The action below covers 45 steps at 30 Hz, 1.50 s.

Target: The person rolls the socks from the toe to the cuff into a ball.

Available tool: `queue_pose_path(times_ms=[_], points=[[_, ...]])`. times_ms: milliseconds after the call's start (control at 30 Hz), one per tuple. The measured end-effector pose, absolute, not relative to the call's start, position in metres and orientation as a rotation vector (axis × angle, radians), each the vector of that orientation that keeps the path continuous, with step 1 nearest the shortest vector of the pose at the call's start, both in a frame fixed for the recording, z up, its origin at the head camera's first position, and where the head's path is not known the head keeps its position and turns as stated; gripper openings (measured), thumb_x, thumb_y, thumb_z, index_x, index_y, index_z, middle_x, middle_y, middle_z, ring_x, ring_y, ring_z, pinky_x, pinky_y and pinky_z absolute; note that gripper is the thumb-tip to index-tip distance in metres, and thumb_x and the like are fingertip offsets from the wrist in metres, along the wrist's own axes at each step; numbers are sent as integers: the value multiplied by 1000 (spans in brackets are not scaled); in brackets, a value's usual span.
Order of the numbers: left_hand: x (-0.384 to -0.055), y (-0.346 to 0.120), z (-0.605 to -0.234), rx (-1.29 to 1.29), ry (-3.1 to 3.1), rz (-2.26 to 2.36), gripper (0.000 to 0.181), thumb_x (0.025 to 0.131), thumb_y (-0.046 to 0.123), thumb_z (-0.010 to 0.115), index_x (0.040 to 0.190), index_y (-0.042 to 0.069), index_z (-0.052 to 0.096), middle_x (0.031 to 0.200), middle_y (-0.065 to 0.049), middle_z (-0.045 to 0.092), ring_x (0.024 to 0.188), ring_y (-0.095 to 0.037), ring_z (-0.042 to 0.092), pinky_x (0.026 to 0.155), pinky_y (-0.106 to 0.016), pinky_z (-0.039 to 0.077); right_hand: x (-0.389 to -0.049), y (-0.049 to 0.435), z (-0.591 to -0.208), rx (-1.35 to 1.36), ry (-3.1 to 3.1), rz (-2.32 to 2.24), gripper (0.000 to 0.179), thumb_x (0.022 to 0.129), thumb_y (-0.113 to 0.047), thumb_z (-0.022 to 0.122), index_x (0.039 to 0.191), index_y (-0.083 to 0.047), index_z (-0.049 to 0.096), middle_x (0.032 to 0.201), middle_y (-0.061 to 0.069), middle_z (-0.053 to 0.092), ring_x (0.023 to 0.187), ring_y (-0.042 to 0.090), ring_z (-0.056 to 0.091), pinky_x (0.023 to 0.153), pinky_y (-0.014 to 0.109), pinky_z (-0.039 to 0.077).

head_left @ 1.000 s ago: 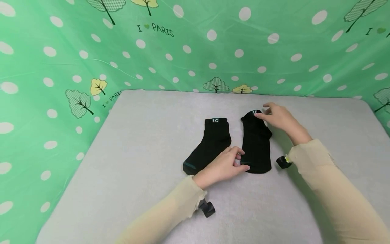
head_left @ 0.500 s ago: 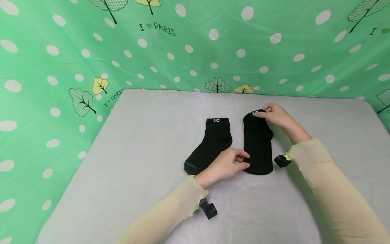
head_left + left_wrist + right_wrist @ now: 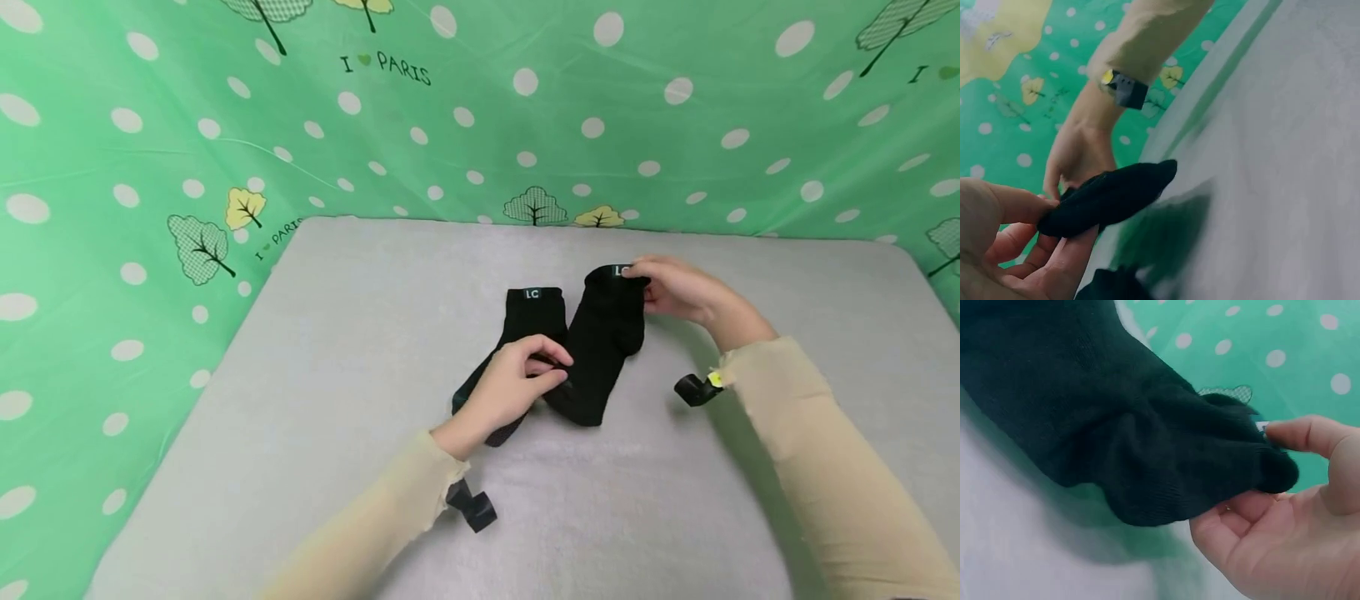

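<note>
Both hands hold one black sock with an LC label at its cuff. My right hand pinches the cuff between thumb and fingers, the thumb by the label in the right wrist view. The left hand grips the sock's toe end; in the left wrist view that toe end is raised above the table over its shadow. A second black sock, also labelled LC, lies flat to the left, its middle covered by my left hand and partly overlapped by the held sock in the head view.
The socks are over a grey table with rounded far corners. A green curtain with white dots and printed trees hangs behind it and along the left side. Each wrist carries a small black camera mount.
The right-hand sock has been lifted and shifted left, tilting so its toe end overlaps the other sock. My left hand has moved left and up with it; the right hand has moved slightly left.
</note>
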<state>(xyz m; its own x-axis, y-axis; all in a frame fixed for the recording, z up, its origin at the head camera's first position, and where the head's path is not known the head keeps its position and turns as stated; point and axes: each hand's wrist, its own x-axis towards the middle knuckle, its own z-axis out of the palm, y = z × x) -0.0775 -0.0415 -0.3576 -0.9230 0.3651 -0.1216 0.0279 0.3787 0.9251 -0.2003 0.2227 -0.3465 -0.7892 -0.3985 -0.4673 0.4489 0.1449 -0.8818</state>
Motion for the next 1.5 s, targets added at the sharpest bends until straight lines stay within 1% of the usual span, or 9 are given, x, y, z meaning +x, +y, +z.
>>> queue_pose_path(times_ms=[100,300,500,667,767,833,1100,1267,1500], points=[[-78,-54,-356,325,2276,1580,13,93,5,66,106,8,68,118,-8,68,95,-14,70,71,-22,56,-200,217,-346,49,1691,-1753,5,103,-18,47,104,-13,45,99,-8,51,83,7,56,72,24,50],[-77,-78,-358,270,2176,1600,14,93,3,64,107,2,65,106,-14,69,75,-1,62,63,-24,56,-203,198,-349,-121,1661,-1617,49,105,-25,47,150,-7,40,130,-5,58,106,5,61,87,24,53],[-75,-103,-362,220,2120,1603,16,93,3,62,108,-2,62,95,-8,66,65,-2,59,61,-24,55,-207,178,-352,-285,1649,-1481,43,106,-25,44,144,-8,51,152,5,48,131,11,50,105,28,46],[-73,-122,-368,141,2080,1634,19,93,2,60,110,-6,59,96,-5,62,66,-2,59,64,-23,56,-211,164,-349,-330,1764,-1395,33,101,-20,50,129,-9,65,155,10,42,150,25,24,125,49,13],[-72,-132,-373,78,2068,1645,19,93,1,59,111,-7,58,94,-3,62,67,-3,59,63,-22,55,-215,156,-347,-327,1807,-1398,20,99,-13,55,110,-12,71,140,10,52,147,30,23,125,53,6],[-71,-138,-377,46,2074,1638,19,93,1,59,111,-7,58,90,-1,62,66,-3,58,61,-21,53,-218,151,-345,-311,1810,-1412,15,98,-10,57,105,-12,70,132,7,55,142,30,31,125,50,14],[-70,-150,-385,-7,2145,1579,18,93,-1,59,110,-7,59,96,-6,62,63,-4,55,56,-20,51,-226,131,-339,-568,2268,-1173,25,98,-7,59,121,-2,68,132,17,63,126,29,54,109,45,41],[-69,-151,-387,-10,2168,1560,19,92,-3,57,110,-7,59,99,-10,61,60,-5,51,54,-19,51,-225,117,-341,-819,2657,-958,20,95,0,61,111,-3,73,113,17,71,109,32,62,97,46,49],[-70,-150,-387,-10,2198,1514,21,93,-1,58,112,-6,61,106,-13,63,63,-4,56,59,-22,55,-223,108,-345,-757,2765,-784,6,95,-7,63,101,-5,66,100,17,70,94,31,64,84,44,49]])
